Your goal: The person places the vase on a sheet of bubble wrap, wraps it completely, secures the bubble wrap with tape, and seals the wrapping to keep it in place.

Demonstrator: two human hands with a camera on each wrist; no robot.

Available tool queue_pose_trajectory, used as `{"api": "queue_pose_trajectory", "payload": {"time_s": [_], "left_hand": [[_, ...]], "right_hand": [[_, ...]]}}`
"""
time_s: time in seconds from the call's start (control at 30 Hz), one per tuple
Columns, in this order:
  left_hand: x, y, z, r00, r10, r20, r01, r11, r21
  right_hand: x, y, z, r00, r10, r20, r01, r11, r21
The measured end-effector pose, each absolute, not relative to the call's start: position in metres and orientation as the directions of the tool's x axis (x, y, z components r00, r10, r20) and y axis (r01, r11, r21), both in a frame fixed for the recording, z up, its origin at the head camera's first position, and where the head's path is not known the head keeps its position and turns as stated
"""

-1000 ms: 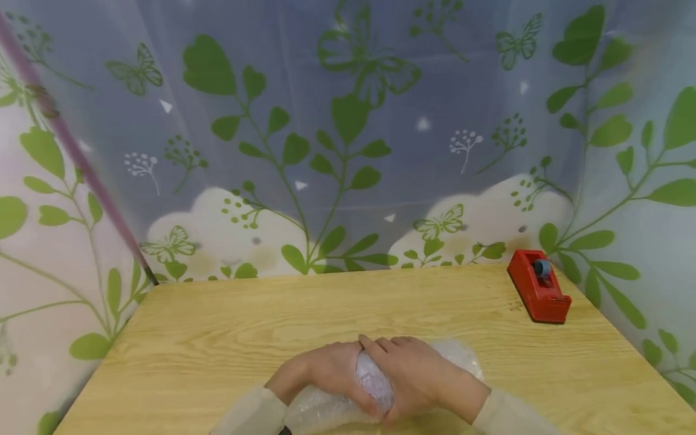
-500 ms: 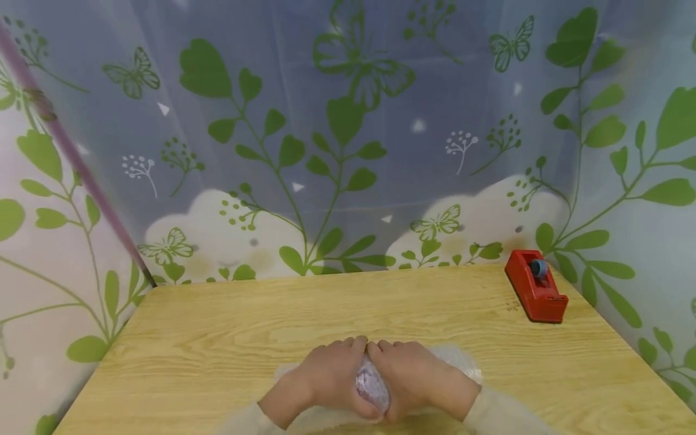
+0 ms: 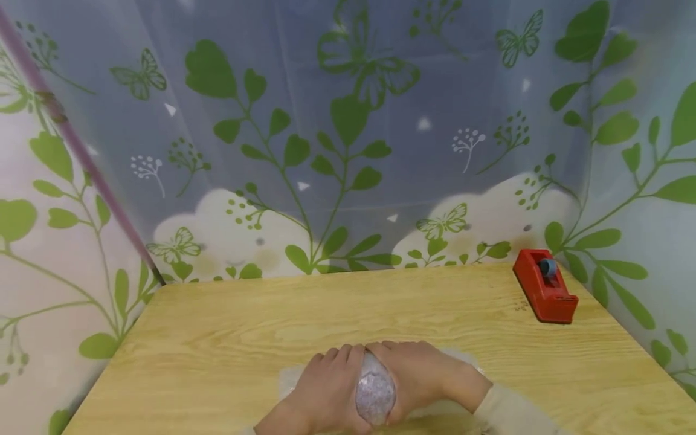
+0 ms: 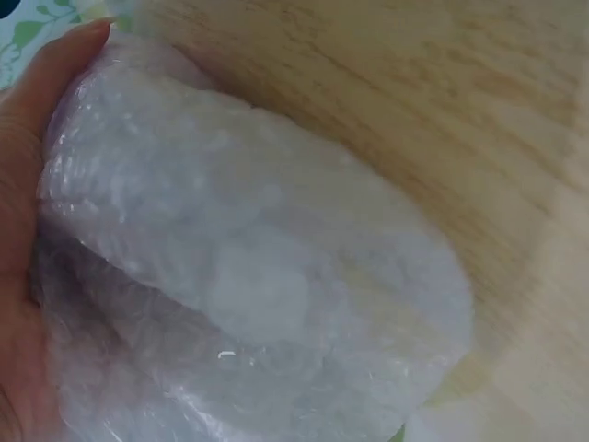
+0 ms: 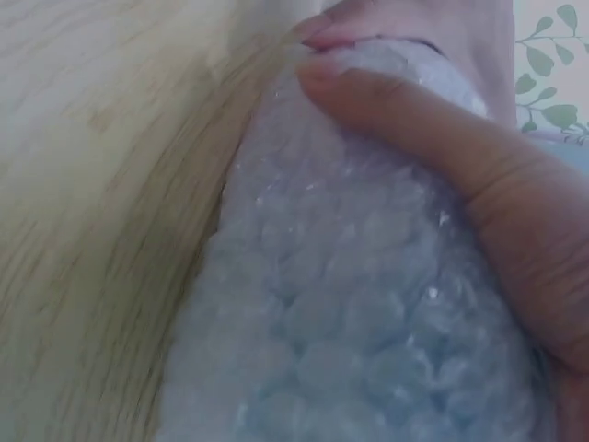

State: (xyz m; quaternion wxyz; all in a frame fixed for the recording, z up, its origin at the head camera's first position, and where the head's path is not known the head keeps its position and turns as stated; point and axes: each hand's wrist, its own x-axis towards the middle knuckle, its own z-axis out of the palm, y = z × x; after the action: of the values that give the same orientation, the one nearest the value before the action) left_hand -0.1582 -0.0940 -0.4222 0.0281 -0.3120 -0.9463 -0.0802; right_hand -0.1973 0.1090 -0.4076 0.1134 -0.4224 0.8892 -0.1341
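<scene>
We see both hands meeting at the near edge of our view, cupped round one wrapped bundle (image 3: 375,393). It is on the wood-grain table (image 3: 228,338), near the middle of the front, with its pale, shiny rounded end showing between the palms. The left hand (image 3: 328,386) grips it from the left, and the right hand (image 3: 418,376) grips it from the right; above it, we find the two hands' fingers close together at the top. From the right wrist, we can make out the rows of bubbles in the clear wrap, with the right thumb (image 5: 433,129) lying across it. From the left wrist, we see the wrap as a thick, cloudy roll against the left hand. What lies inside we cannot tell. More of the bubble wrap (image 3: 461,357) shows past the back of the right hand. Well apart, toward the far right corner, we have a red tape dispenser (image 3: 545,287) carrying a bluish roll of tape (image 3: 547,267). Behind the table hangs a blue-grey cloth (image 3: 435,157) printed with green leaves and butterflies, and at our left slants a purplish pole (image 3: 95,172).
</scene>
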Motion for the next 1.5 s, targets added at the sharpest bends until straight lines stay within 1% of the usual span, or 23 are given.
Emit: {"api": "queue_pose_trajectory", "payload": {"time_s": [0.2, 0.27, 0.4, 0.5, 0.67, 0.77, 0.97, 1.07, 1.17, 1.2, 1.33, 1.4, 1.5], "left_hand": [[-0.157, -0.087, -0.425, -0.813, 0.567, 0.134, 0.582, 0.802, 0.135], [-0.157, -0.085, -0.426, -0.812, 0.566, 0.141, 0.582, 0.802, 0.135], [-0.158, -0.085, -0.428, -0.802, 0.578, 0.15, 0.597, 0.789, 0.146], [-0.16, -0.085, -0.43, -0.797, 0.585, 0.151, 0.604, 0.777, 0.18], [-0.161, -0.084, -0.432, -0.793, 0.589, 0.159, 0.61, 0.759, 0.23], [-0.162, -0.083, -0.432, -0.789, 0.591, 0.166, 0.614, 0.758, 0.221], [-0.165, -0.082, -0.429, -0.792, 0.592, 0.15, 0.611, 0.768, 0.191], [-0.165, -0.082, -0.429, -0.795, 0.593, 0.127, 0.606, 0.771, 0.195], [-0.165, -0.082, -0.43, -0.811, 0.578, 0.09, 0.582, 0.781, 0.225], [-0.164, -0.082, -0.43, -0.817, 0.572, 0.076, 0.572, 0.786, 0.236], [-0.164, -0.082, -0.429, -0.829, 0.557, 0.043, 0.55, 0.8, 0.238], [-0.164, -0.082, -0.428, -0.83, 0.558, 0.033, 0.549, 0.803, 0.231], [-0.164, -0.081, -0.427, -0.833, 0.553, 0.016, 0.539, 0.805, 0.247]], "right_hand": [[-0.202, 0.123, -0.414, -0.568, -0.823, -0.022, -0.754, 0.531, -0.387], [-0.203, 0.127, -0.416, -0.56, -0.828, 0.002, -0.759, 0.512, -0.402], [-0.202, 0.132, -0.419, -0.548, -0.836, 0.045, -0.78, 0.49, -0.39], [-0.203, 0.132, -0.421, -0.541, -0.838, 0.065, -0.79, 0.48, -0.382], [-0.203, 0.134, -0.421, -0.544, -0.835, 0.084, -0.792, 0.477, -0.381], [-0.202, 0.135, -0.421, -0.552, -0.829, 0.087, -0.791, 0.487, -0.371], [-0.2, 0.137, -0.421, -0.576, -0.813, 0.078, -0.79, 0.53, -0.31], [-0.197, 0.143, -0.416, -0.619, -0.783, 0.064, -0.752, 0.567, -0.335], [-0.199, 0.163, -0.407, -0.698, -0.713, 0.071, -0.677, 0.624, -0.391], [-0.201, 0.174, -0.404, -0.733, -0.675, 0.081, -0.642, 0.648, -0.411], [-0.216, 0.236, -0.392, -0.866, -0.484, 0.13, -0.489, 0.759, -0.43], [-0.225, 0.274, -0.388, -0.916, -0.371, 0.153, -0.4, 0.803, -0.442], [-0.237, 0.334, -0.386, -0.971, -0.202, 0.126, -0.237, 0.862, -0.447]]}}
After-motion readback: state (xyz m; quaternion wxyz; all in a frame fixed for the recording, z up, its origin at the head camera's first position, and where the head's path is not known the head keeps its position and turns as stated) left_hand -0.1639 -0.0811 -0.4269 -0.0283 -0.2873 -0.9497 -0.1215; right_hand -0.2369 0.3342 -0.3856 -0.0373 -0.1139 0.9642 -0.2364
